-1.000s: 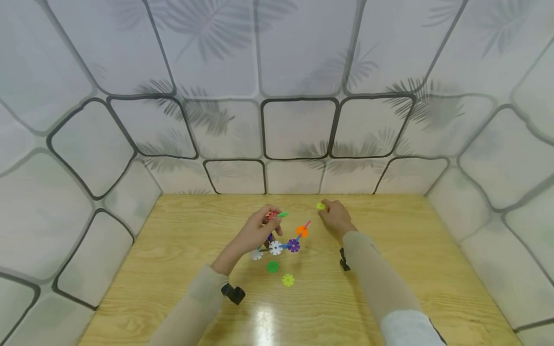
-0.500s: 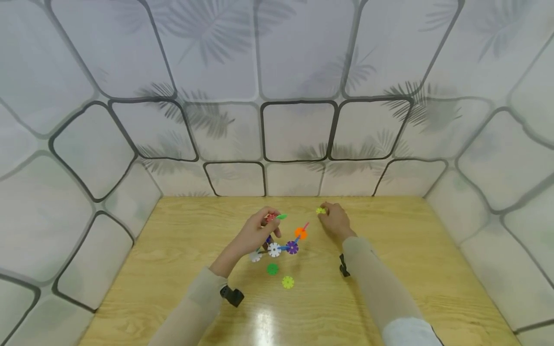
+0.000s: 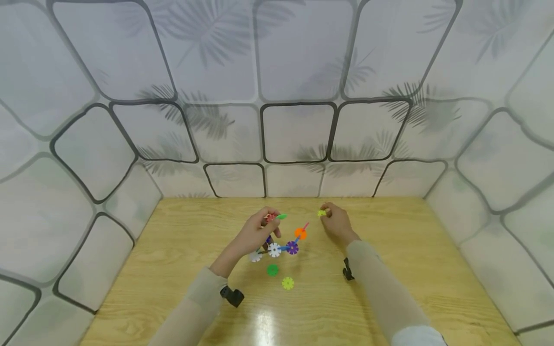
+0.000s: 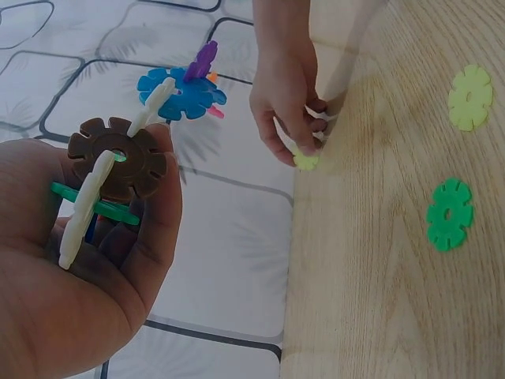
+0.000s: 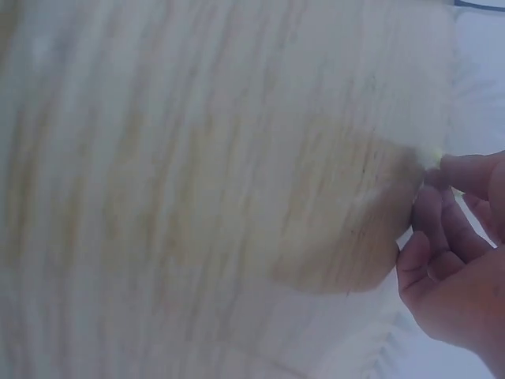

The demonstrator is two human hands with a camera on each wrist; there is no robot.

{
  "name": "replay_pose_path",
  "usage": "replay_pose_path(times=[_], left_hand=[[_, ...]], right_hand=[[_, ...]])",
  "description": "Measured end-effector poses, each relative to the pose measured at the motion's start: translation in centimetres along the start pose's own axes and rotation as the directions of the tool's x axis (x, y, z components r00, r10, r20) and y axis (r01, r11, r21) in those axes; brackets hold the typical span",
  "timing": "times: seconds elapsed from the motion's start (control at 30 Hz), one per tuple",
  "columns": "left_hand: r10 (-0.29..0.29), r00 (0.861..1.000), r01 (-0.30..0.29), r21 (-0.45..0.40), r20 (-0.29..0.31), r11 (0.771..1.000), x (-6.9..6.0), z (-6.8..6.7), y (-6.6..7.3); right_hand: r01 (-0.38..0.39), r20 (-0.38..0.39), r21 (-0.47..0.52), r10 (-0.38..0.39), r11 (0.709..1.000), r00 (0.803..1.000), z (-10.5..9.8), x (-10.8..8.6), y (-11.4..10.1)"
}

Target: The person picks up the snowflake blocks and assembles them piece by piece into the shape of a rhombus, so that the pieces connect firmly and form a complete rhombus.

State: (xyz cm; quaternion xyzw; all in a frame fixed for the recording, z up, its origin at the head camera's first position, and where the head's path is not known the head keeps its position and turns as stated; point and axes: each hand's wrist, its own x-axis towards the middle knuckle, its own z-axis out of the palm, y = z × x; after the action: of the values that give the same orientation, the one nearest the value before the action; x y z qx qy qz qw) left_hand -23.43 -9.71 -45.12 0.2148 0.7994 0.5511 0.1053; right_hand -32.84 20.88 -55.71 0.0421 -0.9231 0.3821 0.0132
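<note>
My left hand (image 3: 255,234) grips a linked chain of notched plastic snowflake discs, held above the table. A red disc (image 3: 270,217) and a green disc (image 3: 282,216) show at its fingertips. From the hand the chain runs through a white disc (image 3: 274,250) and a purple disc (image 3: 292,247) to an orange disc (image 3: 300,234). The left wrist view shows a brown disc (image 4: 130,175) against the fingers and a blue disc (image 4: 180,96) beyond. Near the table's far edge, my right hand (image 3: 337,225) pinches a yellow disc (image 3: 321,213), which its fingers partly cover.
Two loose discs lie flat on the wooden table (image 3: 190,226), nearer the body than the chain: a green disc (image 3: 272,270) and a yellow-green disc (image 3: 287,283). Behind the table stands a patterned wall (image 3: 298,132), with side walls left and right.
The right hand, with the yellow disc, and its forearm have shifted slightly right. The left hand keeps its grip on the chain almost unmoved. The head view has tilted a little.
</note>
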Motion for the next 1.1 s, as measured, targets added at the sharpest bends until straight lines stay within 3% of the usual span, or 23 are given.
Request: replay_pose_path(times=[0.13,0.23,0.57,0.93,1.1], left_hand=[[-0.014,1.000,0.014,0.002,-0.001,1.000,0.1,0.0,-0.1],[-0.015,1.000,0.015,0.008,-0.004,1.000,0.1,0.0,-0.1],[-0.013,1.000,0.013,0.011,-0.006,1.000,0.1,-0.2,0.0],[0.000,1.000,0.000,0.006,-0.005,1.000,0.2,-0.3,-0.2],[0.015,1.000,-0.015,0.002,-0.005,1.000,0.2,-0.3,-0.2]], right_hand=[[-0.057,0.032,0.146,0.053,0.988,0.998,-0.5,-0.4,-0.5],[-0.068,0.051,0.195,0.059,0.979,0.997,-0.9,-0.7,-1.1],[0.078,0.004,0.206,-0.081,0.975,0.997,-2.1,-1.4,-3.8],[0.189,0.011,0.292,-0.201,0.937,0.980,-3.4,-2.3,-6.7],[0.194,0.027,0.293,-0.211,0.936,0.977,-3.9,-2.8,-7.8]])
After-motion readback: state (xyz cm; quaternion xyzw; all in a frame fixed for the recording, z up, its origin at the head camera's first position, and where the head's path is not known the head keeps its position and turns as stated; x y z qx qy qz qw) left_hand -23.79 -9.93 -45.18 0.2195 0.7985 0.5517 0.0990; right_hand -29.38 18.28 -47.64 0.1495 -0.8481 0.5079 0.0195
